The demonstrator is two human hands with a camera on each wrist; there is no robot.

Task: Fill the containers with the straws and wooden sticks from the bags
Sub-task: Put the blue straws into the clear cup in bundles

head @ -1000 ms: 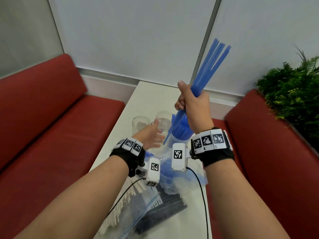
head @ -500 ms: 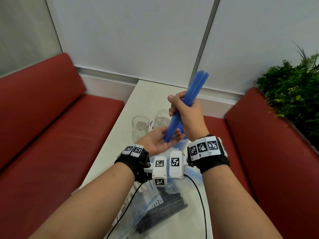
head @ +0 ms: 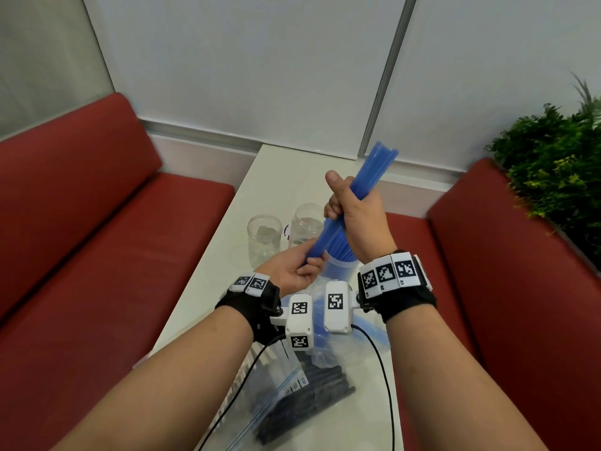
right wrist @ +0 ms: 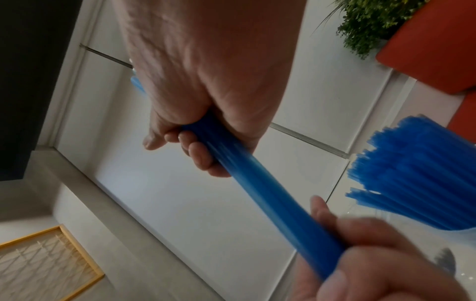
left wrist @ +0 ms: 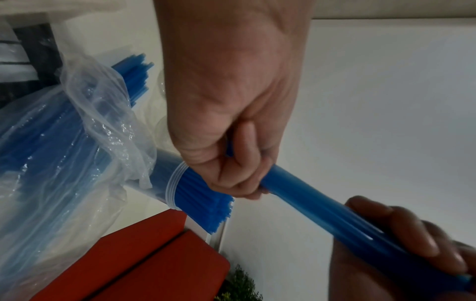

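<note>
Blue straws [head: 364, 187]: a light, slick, easily crushed bundle over the table's middle. My right hand [head: 361, 219] wraps it mid-length; my left hand [head: 292, 271] pinches its lower end. I judge a loose full-bundle grip best.

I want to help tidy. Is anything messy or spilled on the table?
Nothing is spilled. Both hands, left hand and right hand, hold one neat bundle of blue straws. The two empty jars stand upright.
</note>
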